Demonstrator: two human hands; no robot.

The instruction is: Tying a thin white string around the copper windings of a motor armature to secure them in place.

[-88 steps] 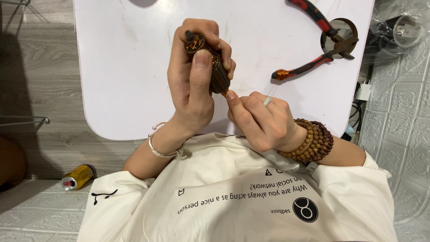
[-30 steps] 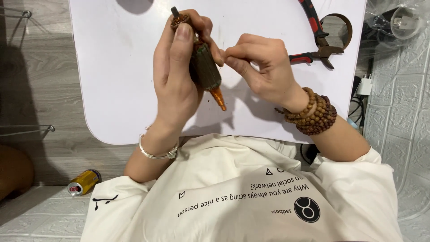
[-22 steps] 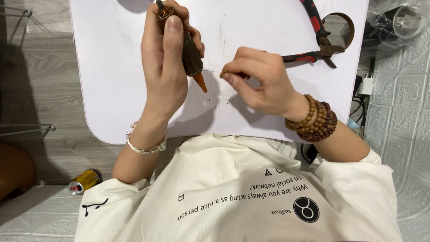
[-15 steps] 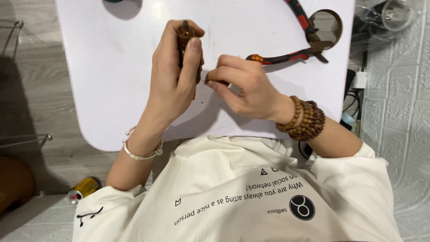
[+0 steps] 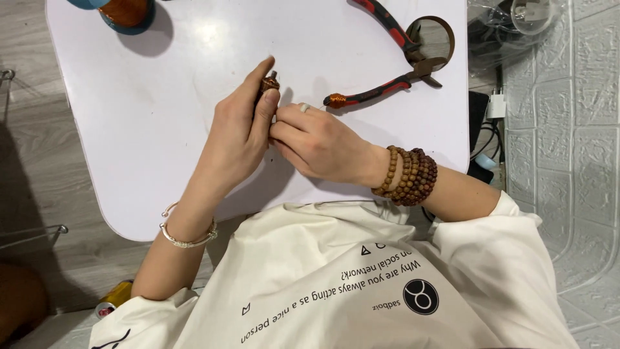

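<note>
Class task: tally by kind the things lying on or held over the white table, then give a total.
Red-and-black pliers: 1
Copper wire spool: 1
Small wire-wrapped piece, held by left hand, right hand touching: 1
Total: 3

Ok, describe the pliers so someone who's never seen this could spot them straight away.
Start at the white table and look to its far right corner, beyond the right hand. The pliers lie there open, beside a dark ring. Their red-and-black handles, one wound with copper wire at its tip, match nothing else there.
</note>
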